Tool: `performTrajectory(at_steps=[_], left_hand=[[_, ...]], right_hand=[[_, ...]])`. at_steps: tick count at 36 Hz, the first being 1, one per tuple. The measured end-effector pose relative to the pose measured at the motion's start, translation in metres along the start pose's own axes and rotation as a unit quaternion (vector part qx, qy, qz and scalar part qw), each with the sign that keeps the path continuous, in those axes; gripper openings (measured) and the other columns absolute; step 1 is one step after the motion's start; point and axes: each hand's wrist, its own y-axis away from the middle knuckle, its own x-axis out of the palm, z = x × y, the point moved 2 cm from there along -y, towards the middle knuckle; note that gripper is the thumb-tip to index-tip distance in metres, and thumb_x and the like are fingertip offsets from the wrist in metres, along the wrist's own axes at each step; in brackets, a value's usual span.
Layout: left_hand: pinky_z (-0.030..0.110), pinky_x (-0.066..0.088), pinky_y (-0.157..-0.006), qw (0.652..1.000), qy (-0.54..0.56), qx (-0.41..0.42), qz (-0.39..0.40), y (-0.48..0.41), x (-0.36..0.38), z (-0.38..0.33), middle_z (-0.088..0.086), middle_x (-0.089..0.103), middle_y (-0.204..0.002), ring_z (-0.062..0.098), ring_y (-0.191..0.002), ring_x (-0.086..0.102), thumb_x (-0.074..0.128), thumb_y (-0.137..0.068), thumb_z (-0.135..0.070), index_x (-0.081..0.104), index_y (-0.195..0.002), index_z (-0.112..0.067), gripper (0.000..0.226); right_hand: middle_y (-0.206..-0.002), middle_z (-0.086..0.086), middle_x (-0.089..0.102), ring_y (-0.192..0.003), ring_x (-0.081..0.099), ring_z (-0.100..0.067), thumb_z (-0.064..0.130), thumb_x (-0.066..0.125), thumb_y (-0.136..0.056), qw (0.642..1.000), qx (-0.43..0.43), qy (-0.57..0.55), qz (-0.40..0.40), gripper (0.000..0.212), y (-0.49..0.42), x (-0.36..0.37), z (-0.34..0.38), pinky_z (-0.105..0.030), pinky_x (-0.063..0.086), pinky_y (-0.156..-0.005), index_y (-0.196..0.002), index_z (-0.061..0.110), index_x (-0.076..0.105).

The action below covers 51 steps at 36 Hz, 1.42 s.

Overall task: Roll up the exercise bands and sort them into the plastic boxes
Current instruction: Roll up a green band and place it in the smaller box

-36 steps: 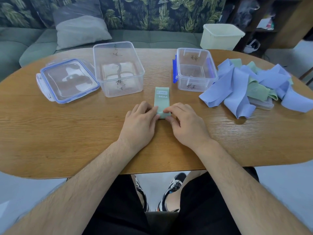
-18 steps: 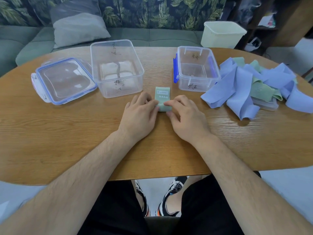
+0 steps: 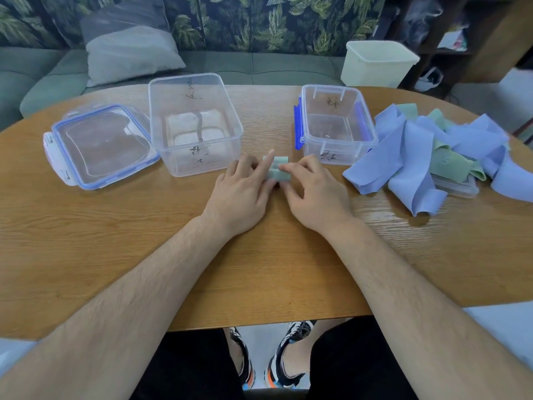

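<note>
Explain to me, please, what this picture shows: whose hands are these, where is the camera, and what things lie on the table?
No machine here: a person's bare hands, filmed by a camera on the head, looking down. The left hand and right hand pinch a partly rolled green exercise band on the wooden table. Behind stand a large plastic box and a small plastic box. A lid lies left, a pile of blue and green bands right.
</note>
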Motion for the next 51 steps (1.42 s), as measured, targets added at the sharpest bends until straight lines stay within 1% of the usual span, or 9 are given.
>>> performTrajectory(at_steps=[7,15,24,30,36,39,42,47,51], left_hand=[[0.034,0.043,-0.088,0.998,0.054,0.024,-0.033,-0.017,0.002,0.007,0.006,0.056,-0.112,0.026,-0.102,0.055,0.064,-0.091,-0.015,0.06,-0.114,-0.009,0.024],[0.039,0.045,-0.086,0.999,0.021,0.036,-0.033,-0.013,0.002,0.0,0.013,0.055,-0.105,0.028,-0.096,0.052,0.044,-0.1,-0.027,0.061,-0.111,-0.002,0.032],[0.043,0.046,-0.086,0.997,0.029,0.055,-0.048,0.031,-0.014,-0.018,0.011,0.055,-0.101,0.029,-0.093,0.052,0.043,-0.102,-0.023,0.065,-0.111,-0.003,0.031],[0.03,0.039,-0.102,0.989,0.101,0.095,-0.049,0.052,-0.026,-0.032,0.006,0.057,-0.122,0.021,-0.108,0.051,0.065,-0.095,-0.027,0.056,-0.134,-0.008,0.044],[0.009,0.035,-0.077,0.96,0.274,-0.031,-0.055,0.05,-0.029,-0.029,-0.01,0.061,-0.097,-0.004,-0.085,0.048,0.08,-0.084,-0.019,0.066,-0.121,-0.016,0.04],[0.017,0.037,-0.072,0.939,0.338,-0.051,-0.036,0.048,-0.029,-0.031,-0.004,0.064,-0.093,0.001,-0.077,0.048,0.077,-0.081,-0.034,0.068,-0.113,-0.023,0.035],[0.031,0.046,-0.075,0.907,0.412,-0.084,-0.04,0.045,-0.027,-0.035,0.005,0.071,-0.1,0.024,-0.081,0.058,0.077,-0.08,-0.031,0.069,-0.112,-0.019,0.035],[0.02,0.046,-0.081,0.904,0.414,-0.088,-0.066,0.041,-0.027,-0.04,-0.008,0.066,-0.126,0.0,-0.104,0.062,0.081,-0.081,-0.02,0.06,-0.102,-0.008,0.033],[0.041,0.05,-0.09,0.913,0.389,-0.075,-0.095,0.041,-0.023,-0.041,-0.002,0.072,-0.113,0.013,-0.1,0.066,0.082,-0.081,-0.008,0.055,-0.091,-0.006,0.029]], right_hand=[[-0.128,0.011,0.043,-0.12,0.051,-0.015,0.053,0.052,-0.096,0.999,0.015,0.039,0.008,0.052,-0.003,0.004,0.005,-0.03,0.037,-0.076,-0.145,0.04,0.043],[-0.125,0.013,0.043,-0.11,0.056,-0.013,0.035,0.058,-0.098,0.999,0.02,-0.025,-0.008,0.026,-0.005,0.003,0.004,-0.03,0.037,-0.067,-0.124,0.032,0.053],[-0.122,0.005,0.05,-0.107,0.057,-0.02,0.024,0.066,-0.094,0.998,-0.036,-0.059,-0.015,0.027,0.033,-0.002,0.021,-0.041,0.05,-0.08,-0.119,0.019,0.06],[-0.12,0.003,0.055,-0.109,0.058,-0.019,0.018,0.055,-0.096,0.987,-0.012,-0.152,-0.046,0.025,0.058,-0.004,0.029,-0.04,0.049,-0.089,-0.12,0.014,0.061],[-0.111,0.006,0.058,-0.102,0.054,-0.005,0.012,0.051,-0.1,0.962,0.028,-0.27,-0.011,0.023,0.057,-0.008,0.029,-0.025,0.043,-0.094,-0.117,0.009,0.066],[-0.115,0.005,0.062,-0.107,0.056,-0.002,0.01,0.046,-0.105,0.948,0.043,-0.314,0.014,0.026,0.055,-0.014,0.03,-0.014,0.04,-0.096,-0.121,0.014,0.066],[-0.12,0.007,0.067,-0.11,0.059,0.0,0.017,0.043,-0.108,0.926,0.072,-0.369,0.047,0.029,0.055,-0.017,0.029,-0.015,0.042,-0.098,-0.126,0.021,0.066],[-0.101,0.018,0.072,-0.087,0.061,0.007,0.02,0.041,-0.11,0.896,0.099,-0.429,0.056,0.03,0.054,-0.022,0.029,-0.009,0.044,-0.073,-0.118,0.032,0.067],[-0.111,0.003,0.075,-0.099,0.068,-0.012,0.031,0.042,-0.108,0.862,0.143,-0.482,0.073,0.032,0.052,-0.021,0.03,-0.026,0.049,-0.075,-0.12,0.026,0.071]])
